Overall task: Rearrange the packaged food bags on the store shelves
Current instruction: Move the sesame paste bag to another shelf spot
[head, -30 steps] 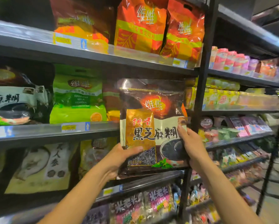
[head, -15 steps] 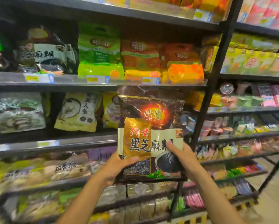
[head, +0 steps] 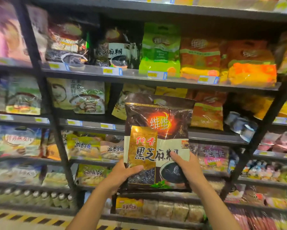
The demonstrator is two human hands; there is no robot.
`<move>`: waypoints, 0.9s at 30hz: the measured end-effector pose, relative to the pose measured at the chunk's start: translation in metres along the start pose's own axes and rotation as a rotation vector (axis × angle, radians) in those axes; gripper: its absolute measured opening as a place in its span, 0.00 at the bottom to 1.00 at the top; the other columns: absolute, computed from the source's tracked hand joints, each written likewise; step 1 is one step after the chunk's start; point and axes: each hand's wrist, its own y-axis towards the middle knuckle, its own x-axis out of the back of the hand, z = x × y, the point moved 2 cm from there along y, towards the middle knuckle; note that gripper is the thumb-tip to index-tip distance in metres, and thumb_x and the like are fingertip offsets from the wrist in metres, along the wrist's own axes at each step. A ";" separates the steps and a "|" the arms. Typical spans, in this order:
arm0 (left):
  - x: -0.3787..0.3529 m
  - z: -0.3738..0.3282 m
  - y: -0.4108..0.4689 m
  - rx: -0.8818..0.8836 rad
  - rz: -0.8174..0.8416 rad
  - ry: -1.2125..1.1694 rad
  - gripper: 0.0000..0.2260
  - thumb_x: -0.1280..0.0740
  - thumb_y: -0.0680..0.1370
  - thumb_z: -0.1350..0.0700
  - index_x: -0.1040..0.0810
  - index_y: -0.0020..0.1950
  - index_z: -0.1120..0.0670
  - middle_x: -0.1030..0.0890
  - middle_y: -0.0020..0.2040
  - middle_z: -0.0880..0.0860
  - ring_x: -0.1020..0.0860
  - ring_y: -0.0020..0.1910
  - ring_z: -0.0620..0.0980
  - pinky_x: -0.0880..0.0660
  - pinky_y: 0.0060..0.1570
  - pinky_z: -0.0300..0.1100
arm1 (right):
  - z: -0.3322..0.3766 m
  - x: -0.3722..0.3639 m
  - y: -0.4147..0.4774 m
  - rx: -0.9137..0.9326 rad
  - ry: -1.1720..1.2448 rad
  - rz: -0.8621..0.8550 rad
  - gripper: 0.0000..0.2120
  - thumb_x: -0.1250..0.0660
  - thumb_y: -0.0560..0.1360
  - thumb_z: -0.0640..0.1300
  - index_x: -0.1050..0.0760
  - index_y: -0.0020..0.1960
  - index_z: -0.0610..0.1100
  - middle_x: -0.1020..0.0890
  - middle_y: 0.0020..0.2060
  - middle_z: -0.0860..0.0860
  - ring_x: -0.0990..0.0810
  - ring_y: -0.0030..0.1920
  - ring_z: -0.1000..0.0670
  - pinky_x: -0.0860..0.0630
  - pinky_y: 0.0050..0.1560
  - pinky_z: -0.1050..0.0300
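Observation:
A dark brown bag of black sesame paste (head: 157, 130), with a gold panel and an orange sun, stands upright in the air in front of the shelves. My left hand (head: 122, 174) grips its lower left corner, thumb on the front. My right hand (head: 187, 168) grips its lower right side, fingers over the printed bowl. Two matching dark sesame bags (head: 116, 50) stand on an upper shelf to the left, beside a green bag (head: 161, 48) and orange bags (head: 201, 57).
A black metal shelf unit (head: 139, 78) holds several tiers of packaged food. Black uprights (head: 56, 130) stand left and right (head: 262, 130). Orange and yellow bags (head: 207, 110) sit behind the held bag. A yellow-black striped edge (head: 23, 218) runs along the bottom.
The view has swung down and left, so more lower shelves show. The held bag sits lower against the shelves, off the upper shelf level. Both hands keep their grip.

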 end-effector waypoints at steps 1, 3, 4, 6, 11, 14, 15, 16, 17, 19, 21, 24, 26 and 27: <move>0.010 0.004 -0.005 -0.003 -0.027 -0.010 0.33 0.20 0.62 0.35 0.22 0.63 0.45 0.13 0.56 0.44 0.17 0.60 0.47 0.24 0.64 0.47 | -0.001 -0.012 -0.001 0.000 -0.004 0.010 0.07 0.24 0.76 0.48 0.17 0.53 0.48 0.11 0.44 0.50 0.12 0.46 0.45 0.16 0.49 0.45; 0.030 0.012 -0.013 -0.004 -0.086 -0.034 0.26 0.20 0.67 0.39 0.22 0.60 0.45 0.13 0.53 0.45 0.17 0.58 0.47 0.22 0.58 0.43 | -0.004 -0.038 -0.003 0.001 -0.002 0.032 0.06 0.24 0.76 0.48 0.17 0.52 0.49 0.11 0.43 0.53 0.12 0.46 0.48 0.16 0.47 0.50; 0.041 0.014 -0.018 0.002 -0.107 -0.038 0.22 0.20 0.70 0.42 0.23 0.59 0.45 0.13 0.53 0.45 0.17 0.57 0.47 0.23 0.55 0.40 | -0.005 -0.051 -0.003 -0.001 -0.001 0.044 0.06 0.24 0.76 0.47 0.17 0.51 0.49 0.11 0.43 0.54 0.12 0.46 0.50 0.17 0.46 0.52; 0.067 0.019 -0.023 -0.002 -0.148 -0.030 0.27 0.19 0.67 0.38 0.23 0.60 0.45 0.14 0.56 0.47 0.18 0.58 0.48 0.23 0.57 0.43 | -0.005 -0.078 -0.004 -0.007 0.000 0.070 0.06 0.24 0.76 0.47 0.17 0.52 0.49 0.11 0.44 0.55 0.12 0.46 0.51 0.17 0.49 0.51; 0.137 0.017 -0.030 -0.030 -0.185 0.021 0.44 0.20 0.57 0.27 0.23 0.66 0.46 0.14 0.59 0.47 0.17 0.60 0.49 0.24 0.67 0.53 | 0.004 -0.146 0.001 0.016 0.004 0.086 0.08 0.24 0.75 0.47 0.17 0.54 0.49 0.11 0.47 0.55 0.13 0.49 0.51 0.17 0.56 0.46; 0.175 0.003 -0.030 -0.032 -0.199 0.027 0.31 0.20 0.66 0.35 0.24 0.64 0.44 0.15 0.59 0.47 0.18 0.61 0.49 0.24 0.62 0.47 | 0.017 -0.184 0.007 0.030 0.024 0.083 0.08 0.24 0.75 0.46 0.17 0.54 0.50 0.11 0.47 0.55 0.12 0.49 0.51 0.16 0.54 0.47; 0.188 0.000 -0.026 -0.037 -0.206 0.023 0.26 0.21 0.69 0.39 0.24 0.63 0.44 0.15 0.59 0.46 0.18 0.60 0.48 0.24 0.58 0.43 | 0.022 -0.194 0.011 0.039 0.030 0.078 0.08 0.24 0.75 0.46 0.17 0.54 0.50 0.11 0.47 0.55 0.12 0.49 0.51 0.16 0.54 0.47; 0.199 -0.005 -0.023 -0.038 -0.207 0.023 0.21 0.22 0.72 0.43 0.25 0.61 0.44 0.16 0.57 0.45 0.18 0.59 0.46 0.25 0.53 0.39 | 0.027 -0.204 0.015 0.044 0.033 0.070 0.08 0.24 0.75 0.46 0.17 0.54 0.49 0.11 0.47 0.54 0.12 0.49 0.51 0.16 0.54 0.47; 0.210 -0.010 -0.020 -0.046 -0.205 0.024 0.18 0.22 0.74 0.45 0.25 0.59 0.43 0.17 0.56 0.44 0.19 0.57 0.44 0.26 0.51 0.37 | 0.033 -0.213 0.019 0.052 0.033 0.061 0.09 0.24 0.75 0.47 0.17 0.55 0.49 0.11 0.47 0.54 0.12 0.49 0.50 0.16 0.54 0.46; 0.228 -0.025 -0.010 -0.082 -0.191 0.023 0.21 0.22 0.72 0.42 0.25 0.60 0.43 0.16 0.57 0.44 0.19 0.57 0.43 0.24 0.55 0.41 | 0.048 -0.228 0.030 0.072 0.031 0.037 0.09 0.24 0.75 0.48 0.17 0.54 0.49 0.11 0.46 0.54 0.12 0.49 0.50 0.17 0.54 0.46; 0.243 -0.041 0.000 -0.101 -0.184 0.041 0.25 0.21 0.70 0.39 0.23 0.63 0.45 0.14 0.56 0.46 0.17 0.57 0.46 0.23 0.57 0.44 | 0.065 -0.239 0.040 0.099 0.036 0.010 0.07 0.23 0.75 0.46 0.16 0.53 0.49 0.11 0.46 0.54 0.12 0.49 0.49 0.17 0.54 0.47; 0.262 -0.069 0.015 -0.162 -0.158 0.047 0.25 0.22 0.70 0.39 0.21 0.64 0.45 0.13 0.55 0.44 0.16 0.58 0.46 0.23 0.60 0.45 | 0.094 -0.250 0.054 0.134 0.043 -0.012 0.06 0.24 0.75 0.46 0.17 0.52 0.50 0.11 0.44 0.56 0.12 0.48 0.51 0.18 0.51 0.51; 0.269 -0.091 0.023 -0.188 -0.140 0.048 0.24 0.22 0.70 0.40 0.22 0.63 0.44 0.13 0.56 0.44 0.17 0.58 0.44 0.24 0.61 0.45 | 0.114 -0.255 0.065 0.159 0.054 -0.025 0.06 0.24 0.75 0.46 0.17 0.52 0.50 0.11 0.44 0.56 0.13 0.48 0.52 0.19 0.50 0.53; 0.272 -0.102 0.028 -0.198 -0.135 0.048 0.20 0.22 0.72 0.42 0.22 0.61 0.44 0.14 0.55 0.43 0.18 0.56 0.42 0.24 0.59 0.42 | 0.124 -0.256 0.071 0.171 0.057 -0.029 0.06 0.24 0.75 0.47 0.17 0.52 0.50 0.11 0.45 0.56 0.13 0.48 0.52 0.19 0.50 0.53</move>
